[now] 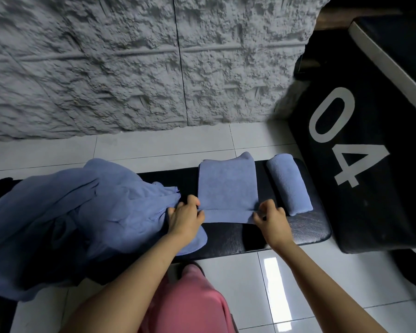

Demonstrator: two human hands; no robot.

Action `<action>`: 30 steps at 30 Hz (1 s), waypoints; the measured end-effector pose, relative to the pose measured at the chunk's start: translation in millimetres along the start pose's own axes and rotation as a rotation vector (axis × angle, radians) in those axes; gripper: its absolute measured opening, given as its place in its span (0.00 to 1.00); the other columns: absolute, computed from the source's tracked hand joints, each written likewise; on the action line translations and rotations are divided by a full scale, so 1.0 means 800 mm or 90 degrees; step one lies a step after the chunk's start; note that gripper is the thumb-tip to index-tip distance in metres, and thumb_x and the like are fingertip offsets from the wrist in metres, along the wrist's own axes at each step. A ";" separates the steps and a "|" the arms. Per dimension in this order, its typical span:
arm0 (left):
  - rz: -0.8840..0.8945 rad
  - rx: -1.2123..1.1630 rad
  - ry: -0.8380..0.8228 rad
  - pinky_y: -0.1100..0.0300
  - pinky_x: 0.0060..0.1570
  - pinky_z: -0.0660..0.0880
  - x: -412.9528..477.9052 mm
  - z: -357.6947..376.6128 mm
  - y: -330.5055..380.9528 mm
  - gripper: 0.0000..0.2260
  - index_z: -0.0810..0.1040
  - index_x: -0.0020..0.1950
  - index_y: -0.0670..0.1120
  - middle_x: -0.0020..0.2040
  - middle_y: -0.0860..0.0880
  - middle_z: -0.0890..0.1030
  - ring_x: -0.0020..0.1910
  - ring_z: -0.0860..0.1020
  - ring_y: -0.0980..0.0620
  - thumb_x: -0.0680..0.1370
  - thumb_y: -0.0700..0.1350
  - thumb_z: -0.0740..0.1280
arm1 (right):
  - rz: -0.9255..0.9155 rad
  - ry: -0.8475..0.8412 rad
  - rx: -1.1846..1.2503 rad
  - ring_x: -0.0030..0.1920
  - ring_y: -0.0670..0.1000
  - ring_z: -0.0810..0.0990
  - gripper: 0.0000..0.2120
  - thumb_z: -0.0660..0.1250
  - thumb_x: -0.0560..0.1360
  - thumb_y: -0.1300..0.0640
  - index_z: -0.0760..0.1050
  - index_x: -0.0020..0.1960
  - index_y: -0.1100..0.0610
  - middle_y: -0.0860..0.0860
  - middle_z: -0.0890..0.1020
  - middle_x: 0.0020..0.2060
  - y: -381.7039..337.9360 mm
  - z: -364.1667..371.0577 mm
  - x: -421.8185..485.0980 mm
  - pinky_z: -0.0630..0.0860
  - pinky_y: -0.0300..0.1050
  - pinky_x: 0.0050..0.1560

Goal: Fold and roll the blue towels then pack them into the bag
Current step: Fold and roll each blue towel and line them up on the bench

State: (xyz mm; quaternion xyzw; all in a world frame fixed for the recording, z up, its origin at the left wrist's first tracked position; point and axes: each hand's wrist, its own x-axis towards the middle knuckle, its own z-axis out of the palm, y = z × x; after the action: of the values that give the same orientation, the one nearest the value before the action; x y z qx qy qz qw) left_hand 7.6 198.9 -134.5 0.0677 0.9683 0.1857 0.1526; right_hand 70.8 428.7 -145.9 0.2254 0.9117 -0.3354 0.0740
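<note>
On one folded towel (227, 183) — two hands (185, 218) (271, 222)

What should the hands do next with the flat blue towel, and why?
Probably roll the near edge of the folded towel forward. The left hand and right hand each pinch an end of that edge, already turned over once, while the rest lies flat on the bench. A rolled towel lies beside it.

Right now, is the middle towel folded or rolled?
Folded, barely rolled: the towel lies flat on the bench, with only its near edge turned over.
</note>
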 end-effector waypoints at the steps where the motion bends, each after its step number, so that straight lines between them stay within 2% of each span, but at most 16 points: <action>1: -0.006 0.011 0.008 0.54 0.53 0.61 0.001 0.000 0.001 0.09 0.66 0.57 0.48 0.49 0.51 0.78 0.54 0.73 0.49 0.78 0.49 0.60 | -0.010 0.019 -0.029 0.50 0.53 0.68 0.08 0.66 0.75 0.54 0.69 0.51 0.54 0.50 0.76 0.47 -0.005 -0.001 0.000 0.68 0.46 0.40; 4: 0.034 0.005 0.093 0.55 0.52 0.65 0.002 0.000 -0.004 0.07 0.72 0.51 0.51 0.50 0.54 0.75 0.54 0.71 0.49 0.75 0.48 0.67 | -0.115 0.104 -0.095 0.49 0.52 0.67 0.05 0.69 0.73 0.59 0.74 0.48 0.54 0.45 0.74 0.47 -0.014 -0.008 -0.001 0.68 0.46 0.37; 7: 0.191 0.045 0.170 0.58 0.44 0.65 0.000 0.009 -0.016 0.09 0.75 0.38 0.52 0.43 0.57 0.76 0.44 0.70 0.53 0.68 0.42 0.75 | -0.310 0.151 -0.212 0.44 0.53 0.71 0.06 0.70 0.71 0.62 0.78 0.44 0.53 0.45 0.79 0.41 -0.001 -0.006 -0.007 0.71 0.47 0.36; 10: 0.272 0.050 0.183 0.61 0.45 0.63 -0.008 0.013 -0.028 0.08 0.78 0.42 0.52 0.45 0.58 0.77 0.45 0.68 0.56 0.68 0.45 0.75 | -0.425 0.134 -0.256 0.50 0.52 0.74 0.12 0.67 0.70 0.57 0.79 0.53 0.52 0.43 0.80 0.50 0.022 -0.008 -0.015 0.68 0.44 0.43; 12: 0.288 0.035 0.163 0.60 0.48 0.64 -0.012 0.017 -0.036 0.13 0.78 0.49 0.52 0.50 0.58 0.78 0.48 0.69 0.55 0.67 0.49 0.76 | -0.445 0.102 -0.264 0.55 0.52 0.74 0.19 0.71 0.69 0.58 0.77 0.60 0.52 0.43 0.78 0.57 0.036 -0.011 -0.017 0.66 0.41 0.49; 14: 0.274 0.027 0.130 0.59 0.49 0.67 -0.015 0.018 -0.037 0.19 0.78 0.53 0.52 0.52 0.59 0.77 0.50 0.69 0.56 0.65 0.50 0.77 | -0.424 0.095 -0.244 0.56 0.52 0.73 0.22 0.74 0.68 0.59 0.76 0.62 0.51 0.43 0.78 0.59 0.039 -0.011 -0.017 0.67 0.42 0.51; 18: 0.170 -0.078 0.108 0.58 0.51 0.66 -0.015 0.020 -0.030 0.19 0.78 0.56 0.54 0.56 0.61 0.77 0.52 0.70 0.56 0.68 0.40 0.74 | -0.331 0.112 -0.106 0.56 0.47 0.70 0.16 0.70 0.73 0.59 0.78 0.60 0.48 0.38 0.79 0.56 0.029 -0.003 -0.013 0.71 0.46 0.52; 20: 0.117 -0.125 0.093 0.57 0.54 0.66 -0.015 0.019 -0.025 0.16 0.77 0.57 0.55 0.55 0.62 0.77 0.53 0.71 0.54 0.72 0.41 0.71 | -0.254 0.083 0.016 0.55 0.45 0.69 0.21 0.70 0.73 0.62 0.76 0.61 0.43 0.36 0.78 0.54 0.028 0.000 -0.012 0.70 0.40 0.58; 22: 0.055 -0.175 0.072 0.53 0.58 0.66 -0.015 0.018 -0.021 0.15 0.75 0.60 0.56 0.52 0.59 0.76 0.55 0.72 0.51 0.75 0.44 0.68 | -0.173 0.040 0.102 0.54 0.45 0.69 0.24 0.69 0.74 0.60 0.72 0.63 0.38 0.40 0.79 0.51 0.026 -0.002 -0.011 0.66 0.30 0.59; 23: 0.014 -0.211 0.059 0.52 0.60 0.66 -0.014 0.017 -0.020 0.14 0.74 0.61 0.57 0.51 0.57 0.75 0.55 0.72 0.50 0.76 0.46 0.67 | -0.135 0.025 0.122 0.54 0.45 0.69 0.23 0.68 0.75 0.57 0.70 0.65 0.37 0.43 0.79 0.50 0.025 -0.003 -0.010 0.66 0.32 0.59; 24: -0.021 -0.243 0.050 0.52 0.62 0.65 -0.013 0.015 -0.019 0.14 0.72 0.61 0.57 0.51 0.56 0.74 0.56 0.72 0.49 0.77 0.47 0.66 | -0.106 0.018 0.137 0.55 0.46 0.70 0.22 0.68 0.76 0.55 0.70 0.66 0.37 0.44 0.78 0.50 0.025 -0.004 -0.007 0.68 0.38 0.60; 27: -0.041 -0.251 0.033 0.53 0.62 0.63 -0.008 0.009 -0.017 0.14 0.70 0.63 0.53 0.49 0.58 0.73 0.56 0.74 0.50 0.78 0.49 0.64 | -0.075 0.014 0.189 0.57 0.50 0.76 0.19 0.68 0.76 0.53 0.69 0.65 0.45 0.37 0.77 0.48 0.018 -0.009 -0.004 0.74 0.52 0.59; 28: -0.041 -0.240 0.030 0.53 0.61 0.62 -0.006 0.007 -0.016 0.13 0.69 0.63 0.52 0.48 0.57 0.74 0.56 0.74 0.50 0.78 0.50 0.63 | -0.071 0.010 0.203 0.55 0.49 0.78 0.18 0.68 0.76 0.53 0.69 0.64 0.47 0.38 0.78 0.48 0.014 -0.012 -0.003 0.76 0.52 0.57; 30: -0.053 -0.215 0.023 0.54 0.59 0.61 -0.004 0.004 -0.016 0.13 0.68 0.62 0.50 0.47 0.55 0.77 0.55 0.75 0.50 0.79 0.51 0.61 | -0.044 -0.005 0.216 0.49 0.45 0.80 0.17 0.69 0.75 0.53 0.69 0.61 0.52 0.43 0.79 0.46 0.006 -0.017 -0.001 0.78 0.46 0.52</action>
State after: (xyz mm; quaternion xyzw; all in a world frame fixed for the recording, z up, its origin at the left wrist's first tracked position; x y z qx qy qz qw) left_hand 10.4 187.8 -141.6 -0.0024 0.9279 0.3404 0.1517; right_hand 74.1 440.1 -137.8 0.2020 0.8487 -0.4880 0.0271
